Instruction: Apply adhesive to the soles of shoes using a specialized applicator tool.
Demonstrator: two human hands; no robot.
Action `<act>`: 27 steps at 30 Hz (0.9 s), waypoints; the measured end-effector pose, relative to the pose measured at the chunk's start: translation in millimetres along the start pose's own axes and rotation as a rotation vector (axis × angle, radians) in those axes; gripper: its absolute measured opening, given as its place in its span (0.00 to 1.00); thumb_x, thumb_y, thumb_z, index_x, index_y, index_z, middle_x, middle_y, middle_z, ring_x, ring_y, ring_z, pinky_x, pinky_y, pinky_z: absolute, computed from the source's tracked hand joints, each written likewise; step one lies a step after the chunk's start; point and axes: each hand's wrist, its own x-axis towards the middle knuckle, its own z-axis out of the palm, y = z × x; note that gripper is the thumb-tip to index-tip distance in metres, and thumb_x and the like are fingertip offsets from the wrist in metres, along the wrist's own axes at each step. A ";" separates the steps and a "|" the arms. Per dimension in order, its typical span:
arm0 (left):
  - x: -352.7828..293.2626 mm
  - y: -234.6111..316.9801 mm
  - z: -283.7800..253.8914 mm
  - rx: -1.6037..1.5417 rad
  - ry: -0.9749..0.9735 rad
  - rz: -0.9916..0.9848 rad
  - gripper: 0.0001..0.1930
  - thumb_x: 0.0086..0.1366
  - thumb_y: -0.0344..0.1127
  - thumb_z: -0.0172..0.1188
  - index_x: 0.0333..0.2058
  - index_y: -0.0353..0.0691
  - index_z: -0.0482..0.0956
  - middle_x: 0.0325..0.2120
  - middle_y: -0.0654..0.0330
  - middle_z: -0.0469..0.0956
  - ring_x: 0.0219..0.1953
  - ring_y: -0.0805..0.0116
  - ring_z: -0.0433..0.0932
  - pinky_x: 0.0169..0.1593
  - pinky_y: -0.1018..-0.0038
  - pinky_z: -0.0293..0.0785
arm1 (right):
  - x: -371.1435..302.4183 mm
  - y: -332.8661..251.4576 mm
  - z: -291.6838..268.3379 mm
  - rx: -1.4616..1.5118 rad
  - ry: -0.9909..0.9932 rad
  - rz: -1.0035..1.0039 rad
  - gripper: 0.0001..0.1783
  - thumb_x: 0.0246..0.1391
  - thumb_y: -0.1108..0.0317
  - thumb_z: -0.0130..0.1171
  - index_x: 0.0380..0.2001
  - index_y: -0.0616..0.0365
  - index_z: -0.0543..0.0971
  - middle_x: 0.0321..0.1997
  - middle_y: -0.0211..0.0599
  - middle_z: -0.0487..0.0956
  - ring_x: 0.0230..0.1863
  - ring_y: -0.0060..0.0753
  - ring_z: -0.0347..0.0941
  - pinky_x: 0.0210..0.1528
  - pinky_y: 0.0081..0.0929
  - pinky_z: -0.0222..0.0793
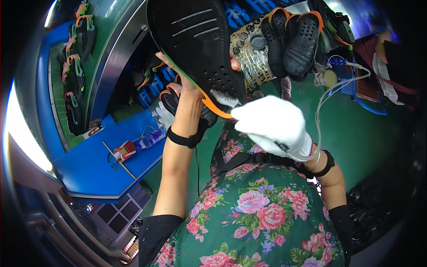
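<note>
A large black clog (195,40) with a perforated upper and an orange heel strap is held up in front of me, tilted. My bare left hand (188,83) wraps around it from below, with fingertips showing on its right side. My right hand (272,126) wears a white knit glove and is closed beside the orange strap. From its fingers a pale, bristle-like tip (224,99) reaches onto the clog's holes. What carries that tip is hidden inside the glove. A thin clear tube (318,111) runs to my right wrist.
More black clogs (302,42) with orange straps sit beside a tape-wrapped post (253,58). At left, a blue table (89,171) carries a plastic bottle (152,137) and a small red box (126,150). Clogs on a green belt (73,84) stand farther left. A blue-framed stool or rack (369,104) is at right.
</note>
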 end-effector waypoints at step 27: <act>-12.2 9.6 4.0 0.398 0.297 -0.534 0.44 0.64 0.70 0.57 0.63 0.34 0.72 0.52 0.46 0.81 0.48 0.58 0.86 0.47 0.62 0.88 | 19.3 24.3 -7.0 0.299 -0.347 -0.068 0.15 0.47 0.73 0.70 0.42 0.49 0.88 0.46 0.33 0.88 0.43 0.39 0.85 0.44 0.33 0.80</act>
